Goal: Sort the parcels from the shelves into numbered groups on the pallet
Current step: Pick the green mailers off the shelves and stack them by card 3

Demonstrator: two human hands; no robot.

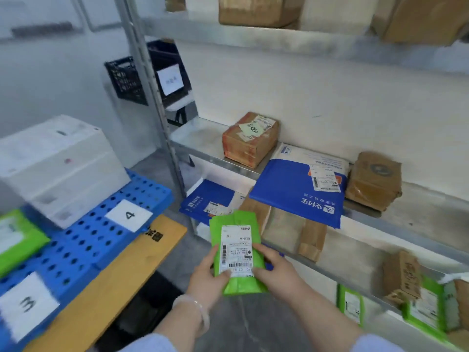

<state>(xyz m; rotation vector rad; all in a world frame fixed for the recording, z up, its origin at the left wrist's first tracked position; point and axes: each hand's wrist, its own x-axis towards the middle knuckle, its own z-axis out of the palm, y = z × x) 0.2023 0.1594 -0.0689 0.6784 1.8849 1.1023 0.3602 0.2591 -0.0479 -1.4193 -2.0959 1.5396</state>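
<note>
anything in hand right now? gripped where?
Yes: a green parcel, held by both hands. The left hand grips its lower left edge, the right hand its lower right edge, thumbs on the label side.

Views: one, worn on the person's head.
Landmark: the grey upright post (152,97) of the shelf rack.
Standpoint: in front of the post, higher than its foot, close to the rack.
Facing: forward and down; the wide lens tilts the post across the frame.
Left of the post: blue pallet (83,240), seen from above.
Right of the post: shelves (418,209), seen at a slant, running off to the right.
Nearest the lens: left hand (208,275) and right hand (276,273) gripping a green parcel (236,250), below the post's foot in the frame.
</note>
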